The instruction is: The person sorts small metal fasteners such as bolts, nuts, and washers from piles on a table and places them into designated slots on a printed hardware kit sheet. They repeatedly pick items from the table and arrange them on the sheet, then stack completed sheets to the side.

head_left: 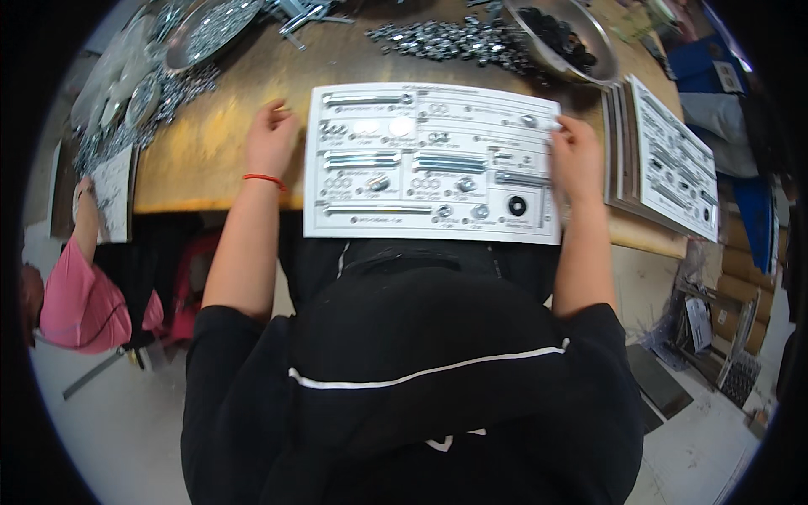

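White card (379, 231) with a printed hardware layout sits at the near side of the surface (210, 160), in front of the torso, its lower strip reaching past the front edge. Right hand (577, 151) is at the card's right edge, thumb and fingers look closed on it. Left hand (273, 139) is off the left edge, near but apart, fingers curled; can't tell if anything is in it. Hands well apart, card between

Progress, my read: well along. Most fields show a part: long bolt (379, 209) along the bottom, steel tubes (362, 158) mid-left, black ring (509, 205) lower right. Can't separate real parts from print everywhere; some ring outlines look like print only, so can't rule out gaps. No cover or wrap visible over the card, if it needs one

Room: bare surface left of the card, past the left hand, best space for moving it. Right is tight: stack of cards (673, 160) stands just beyond the right hand, partly over the front edge. Far side has loose nuts (471, 42) and a metal bowl (603, 50) of black pieces; bare strip between those and the card. Watch the overhang, tipping it could slide loose parts off
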`<state>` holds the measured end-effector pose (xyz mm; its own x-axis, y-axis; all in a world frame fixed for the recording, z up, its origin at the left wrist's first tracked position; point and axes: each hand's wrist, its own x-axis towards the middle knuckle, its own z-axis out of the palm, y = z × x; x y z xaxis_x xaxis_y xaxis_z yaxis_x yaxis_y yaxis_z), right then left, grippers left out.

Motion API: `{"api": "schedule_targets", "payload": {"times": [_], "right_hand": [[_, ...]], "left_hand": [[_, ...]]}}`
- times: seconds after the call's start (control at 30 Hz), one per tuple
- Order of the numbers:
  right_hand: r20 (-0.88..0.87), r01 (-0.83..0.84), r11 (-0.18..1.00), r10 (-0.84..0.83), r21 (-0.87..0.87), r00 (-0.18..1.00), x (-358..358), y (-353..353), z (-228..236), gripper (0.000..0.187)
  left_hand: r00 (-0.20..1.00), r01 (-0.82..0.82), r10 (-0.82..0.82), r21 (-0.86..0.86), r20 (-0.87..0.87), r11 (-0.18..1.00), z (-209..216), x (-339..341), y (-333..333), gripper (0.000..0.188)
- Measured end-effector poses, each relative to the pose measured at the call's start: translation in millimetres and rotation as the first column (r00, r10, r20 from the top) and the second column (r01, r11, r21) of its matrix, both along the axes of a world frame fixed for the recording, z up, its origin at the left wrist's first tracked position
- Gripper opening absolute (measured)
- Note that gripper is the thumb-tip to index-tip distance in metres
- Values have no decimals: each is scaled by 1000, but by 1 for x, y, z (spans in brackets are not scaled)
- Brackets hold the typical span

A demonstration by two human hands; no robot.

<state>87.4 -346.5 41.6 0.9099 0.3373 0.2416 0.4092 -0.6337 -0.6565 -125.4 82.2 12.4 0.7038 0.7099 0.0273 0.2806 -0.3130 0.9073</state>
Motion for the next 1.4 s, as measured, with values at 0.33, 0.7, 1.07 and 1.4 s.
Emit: {"api": "schedule_targets", "payload": {"times": [0.33, 0.7, 1.07, 1.4], "right_hand": [[-361, 278, 946, -204, 168, 910, -62, -11, -11, 31], [-215, 288, 942, -321, -173, 922, -83, -41, -1, 33], [-116, -101, 993, 92, -68, 989, -139, 44, 26, 16], [-236, -191, 929, 118, -317, 964, -148, 34, 30, 24]], "left_hand": [[996, 76, -58, -347, 61, 935, 38, -10, -76, 56], [980, 199, -187, -221, 73, 955, 47, -38, -104, 51], [847, 520, -478, 544, -232, 658, 50, -45, -160, 27], [820, 563, -512, 519, -255, 643, 46, -42, -150, 16]]}}
